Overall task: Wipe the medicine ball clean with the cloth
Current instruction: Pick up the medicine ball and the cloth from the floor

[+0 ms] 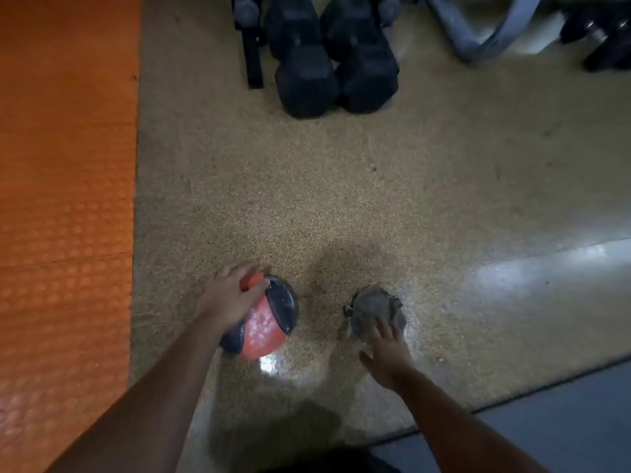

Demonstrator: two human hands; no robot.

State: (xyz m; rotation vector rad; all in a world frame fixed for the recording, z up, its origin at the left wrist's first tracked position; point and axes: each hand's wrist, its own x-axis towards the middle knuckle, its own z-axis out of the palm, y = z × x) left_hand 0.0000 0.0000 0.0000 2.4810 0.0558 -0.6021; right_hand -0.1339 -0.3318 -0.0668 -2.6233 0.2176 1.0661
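Head view
Ball: the ball (264,322), red with dark panels, sits on the speckled floor (341,199) at about 7 o'clock from the picture's centre.
Left hand: the left hand (228,298) lies over the ball's top at its 10 o'clock side, fingers curved round the surface and gripping it.
Cloth: the cloth (374,310), a grey bunched heap, lies on the floor at 3 o'clock of the ball, apart from it.
Right hand: the right hand (389,353) reaches to the cloth from 6 o'clock; its fingertips touch the near edge, fingers nearly straight and spread. Whether they pinch the fabric cannot be told.
Mat: an orange mat (65,199) with a dotted texture covers the floor at 9 o'clock, its edge near the ball.
Dumbbells: two black dumbbells (336,63) stand side by side at 12 o'clock, well apart from the ball.
Frame: a grey metal frame (478,32) bends along the floor at 1 o'clock.
Blur: the far objects are soft; finer detail cannot be read.
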